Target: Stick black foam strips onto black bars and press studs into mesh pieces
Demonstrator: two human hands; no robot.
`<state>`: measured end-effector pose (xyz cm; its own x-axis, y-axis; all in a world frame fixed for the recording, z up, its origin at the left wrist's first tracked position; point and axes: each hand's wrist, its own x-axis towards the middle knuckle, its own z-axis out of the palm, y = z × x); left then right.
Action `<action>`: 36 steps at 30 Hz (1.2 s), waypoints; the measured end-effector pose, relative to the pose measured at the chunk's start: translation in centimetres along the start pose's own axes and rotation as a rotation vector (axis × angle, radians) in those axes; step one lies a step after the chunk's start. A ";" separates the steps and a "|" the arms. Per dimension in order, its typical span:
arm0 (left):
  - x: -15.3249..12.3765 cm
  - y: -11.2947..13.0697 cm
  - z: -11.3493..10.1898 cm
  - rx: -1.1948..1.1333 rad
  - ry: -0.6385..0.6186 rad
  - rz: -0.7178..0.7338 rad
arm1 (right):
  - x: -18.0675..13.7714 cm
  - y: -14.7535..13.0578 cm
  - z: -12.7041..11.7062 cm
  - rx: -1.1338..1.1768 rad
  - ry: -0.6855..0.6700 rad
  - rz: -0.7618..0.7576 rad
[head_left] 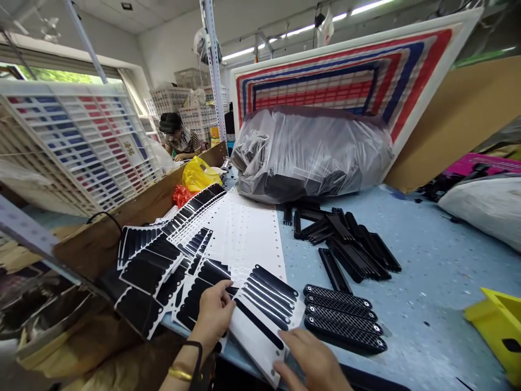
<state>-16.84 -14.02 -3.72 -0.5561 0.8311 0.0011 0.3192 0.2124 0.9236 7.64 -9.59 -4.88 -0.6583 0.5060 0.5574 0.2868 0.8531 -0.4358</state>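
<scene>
1. In the head view, I'm watching a strip sheet (256,342) lying at the near edge of the blue table (423,282). My left hand (215,312) is pinching narrowly at its left side; my right hand (313,361) is hovering over its lower right corner — I'm not able to tell its grip.
2. Part of that sheet is showing bare; a lone black strip (259,324) and a group above are remaining.
3. Right of it, four mesh-faced bars (342,309) are sitting aligned, seemingly finished.
4. Plenty is apparently waiting: plain bars (354,244) heaping mid-table, more sheets (150,266) overhanging the left edge.
</scene>
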 end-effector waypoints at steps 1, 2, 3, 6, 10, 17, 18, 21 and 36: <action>-0.2 -0.3 0.4 -0.154 0.018 -0.036 | 0.6 -0.3 1.5 -0.019 -0.013 0.005; -0.5 -0.4 0.7 -0.303 0.034 -0.074 | 1.1 -0.4 2.7 -0.039 0.008 -0.002; -0.9 -0.6 0.9 -0.430 0.044 -0.115 | 1.4 -0.4 3.7 -0.045 -0.002 0.009; -2.1 -0.6 0.7 -0.652 0.053 -0.204 | 2.0 -0.5 5.2 -0.011 -0.031 0.072; -3.6 0.3 0.2 -0.773 0.038 -0.229 | 3.0 -1.6 5.3 0.085 0.019 0.126; -4.5 3.0 0.4 -0.933 -0.148 -0.230 | 6.0 -3.5 3.0 0.381 -0.157 0.284; -4.5 3.1 0.5 -0.934 -0.176 -0.226 | 6.4 -3.6 2.6 0.416 -0.181 0.306; -4.2 3.2 0.4 -0.907 -0.217 -0.202 | 7.0 -3.5 1.6 0.518 -0.220 0.372; -0.8 0.9 -1.6 -0.383 0.216 0.026 | 7.0 1.0 -4.5 0.837 0.175 0.791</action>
<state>-17.36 -15.37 -2.26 -0.7121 0.6987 0.0688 0.0505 -0.0467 0.9976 6.48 -4.60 1.71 -0.3776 0.9258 -0.0174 -0.0173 -0.0259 -0.9995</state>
